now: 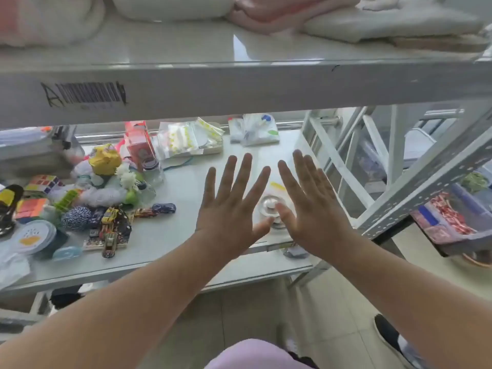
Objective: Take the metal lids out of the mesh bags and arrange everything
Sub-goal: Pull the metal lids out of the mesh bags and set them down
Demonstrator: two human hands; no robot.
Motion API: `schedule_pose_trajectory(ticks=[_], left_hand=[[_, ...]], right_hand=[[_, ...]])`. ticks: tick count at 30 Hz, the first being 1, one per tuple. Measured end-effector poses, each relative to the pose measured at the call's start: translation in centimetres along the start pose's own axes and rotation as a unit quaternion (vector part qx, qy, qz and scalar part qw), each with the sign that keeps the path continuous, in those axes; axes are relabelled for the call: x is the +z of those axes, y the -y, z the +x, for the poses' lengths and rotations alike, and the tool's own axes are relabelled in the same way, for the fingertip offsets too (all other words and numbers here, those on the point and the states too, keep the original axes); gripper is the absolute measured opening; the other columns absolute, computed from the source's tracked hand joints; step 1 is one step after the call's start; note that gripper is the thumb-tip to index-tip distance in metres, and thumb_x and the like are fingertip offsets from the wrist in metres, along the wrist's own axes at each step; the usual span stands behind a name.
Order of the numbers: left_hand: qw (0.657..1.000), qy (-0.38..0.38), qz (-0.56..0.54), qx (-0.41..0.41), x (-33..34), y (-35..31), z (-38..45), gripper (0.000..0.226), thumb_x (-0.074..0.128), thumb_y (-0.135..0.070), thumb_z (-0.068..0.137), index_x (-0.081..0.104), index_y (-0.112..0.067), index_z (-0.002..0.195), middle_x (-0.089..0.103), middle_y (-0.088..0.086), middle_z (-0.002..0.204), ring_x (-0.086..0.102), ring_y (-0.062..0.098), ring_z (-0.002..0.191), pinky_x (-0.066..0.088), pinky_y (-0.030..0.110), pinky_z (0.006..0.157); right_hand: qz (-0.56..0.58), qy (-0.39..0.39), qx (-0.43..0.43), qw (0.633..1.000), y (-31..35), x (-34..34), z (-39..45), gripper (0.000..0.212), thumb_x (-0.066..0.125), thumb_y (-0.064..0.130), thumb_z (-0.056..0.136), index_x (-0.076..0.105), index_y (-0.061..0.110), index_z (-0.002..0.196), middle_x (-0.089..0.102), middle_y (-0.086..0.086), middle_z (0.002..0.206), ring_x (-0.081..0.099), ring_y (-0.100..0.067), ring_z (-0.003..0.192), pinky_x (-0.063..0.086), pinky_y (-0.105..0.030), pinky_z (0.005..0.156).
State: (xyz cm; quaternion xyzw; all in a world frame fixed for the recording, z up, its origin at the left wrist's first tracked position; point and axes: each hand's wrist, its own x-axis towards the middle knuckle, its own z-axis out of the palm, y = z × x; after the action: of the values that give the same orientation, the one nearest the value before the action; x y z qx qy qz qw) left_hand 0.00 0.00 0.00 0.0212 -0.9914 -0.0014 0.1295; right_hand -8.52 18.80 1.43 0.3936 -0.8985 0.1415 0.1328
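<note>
My left hand (230,206) and my right hand (311,206) are held flat above the white shelf (186,235), backs up, fingers spread, holding nothing. Between the two thumbs, on the shelf below, lies a stack of shiny round metal lids (270,206), partly hidden by my hands. A yellow strip (277,185) lies just behind the lids. Whether mesh covers the lids I cannot tell.
A heap of toys fills the shelf's left half: toy cars (114,225), puzzle cubes (42,183), a yarn ball (77,218), a jar (152,169). Plastic bags (186,139) and packets (254,130) lie at the back. An upper shelf beam (239,86) hangs overhead. A slanted rack post (426,177) stands right.
</note>
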Motion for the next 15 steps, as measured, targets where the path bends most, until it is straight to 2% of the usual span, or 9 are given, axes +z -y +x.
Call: schedule_pose_trajectory(ticks=[3,7,9,15], left_hand=[[0.995,0.077,-0.057,-0.036,3.0,0.0,2.0,0.089,0.021,-0.080,0.099,-0.021,-0.042,0.167,-0.027,0.002,0.178,-0.021,0.031,0.165,-0.005,0.060,0.132],[0.961,0.123,-0.230,-0.088,7.9,-1.1,4.7,0.082,0.028,-0.080,0.099,-0.010,-0.052,0.167,-0.003,0.007,0.182,0.006,0.036,0.167,0.014,0.056,0.132],[0.930,0.137,-0.307,-0.149,10.5,-1.8,5.8,0.080,0.036,-0.075,0.102,-0.003,-0.052,0.168,0.002,0.010,0.182,0.010,0.037,0.166,0.014,0.053,0.132],[0.839,0.201,-0.386,-0.328,15.1,-3.7,8.1,0.079,0.034,-0.076,0.102,-0.007,-0.056,0.166,-0.004,0.017,0.180,-0.001,0.041,0.166,0.007,0.055,0.131]], right_hand=[[0.075,0.059,0.097,0.991,-2.0,2.8,0.7,0.077,0.051,0.043,0.104,0.008,0.028,0.166,-0.006,-0.007,0.175,-0.006,-0.025,0.161,0.006,-0.046,0.129],[0.237,0.137,0.242,0.931,-5.4,7.4,1.3,0.076,0.047,0.049,0.104,0.004,0.033,0.166,0.000,0.000,0.175,-0.002,-0.012,0.160,0.004,-0.028,0.121],[0.267,0.163,0.265,0.912,-7.6,9.7,1.6,0.078,0.045,0.055,0.103,0.004,0.033,0.166,0.005,0.001,0.175,-0.001,-0.010,0.160,0.003,-0.024,0.117],[0.309,0.233,0.274,0.881,-11.4,13.8,2.4,0.081,0.048,0.060,0.099,0.007,0.036,0.165,0.015,-0.005,0.173,0.008,-0.017,0.160,0.013,-0.037,0.126]])
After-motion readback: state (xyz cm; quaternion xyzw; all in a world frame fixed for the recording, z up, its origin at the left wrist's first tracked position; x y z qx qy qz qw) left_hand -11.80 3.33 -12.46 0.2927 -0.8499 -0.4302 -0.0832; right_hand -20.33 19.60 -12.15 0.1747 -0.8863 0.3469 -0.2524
